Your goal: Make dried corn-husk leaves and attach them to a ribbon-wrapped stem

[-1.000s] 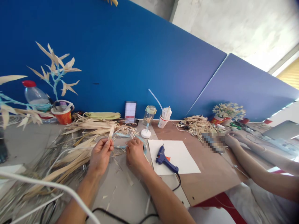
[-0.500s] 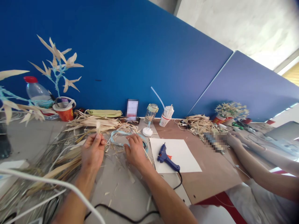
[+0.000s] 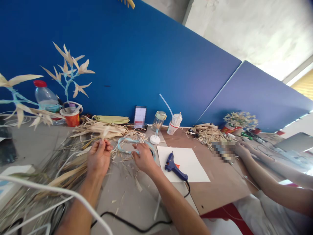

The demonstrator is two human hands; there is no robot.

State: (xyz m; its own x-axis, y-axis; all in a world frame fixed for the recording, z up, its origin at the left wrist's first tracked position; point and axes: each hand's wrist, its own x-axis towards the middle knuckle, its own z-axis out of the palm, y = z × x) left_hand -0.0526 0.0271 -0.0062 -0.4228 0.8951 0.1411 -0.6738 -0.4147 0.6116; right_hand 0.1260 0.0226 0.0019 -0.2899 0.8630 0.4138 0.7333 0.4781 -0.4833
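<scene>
Bench (image 3: pixel 220 186): backed by a blue partition (image 3: pixel 137 65), strewn with dried husks (image 3: pixel 100 129).
Left hand (image 3: pixel 99 158): pinched shut; a pale husk piece (image 3: pixel 106 132) is held upright.
Right hand (image 3: pixel 144 159): placed beside light-blue ribbon (image 3: pixel 122 148); its grip cannot be told.
Glue gun (image 3: pixel 176 168): laid on white paper (image 3: pixel 197 163).
White cable (image 3: pixel 49 188): looped across the left forearm (image 3: pixel 91 192).
</scene>
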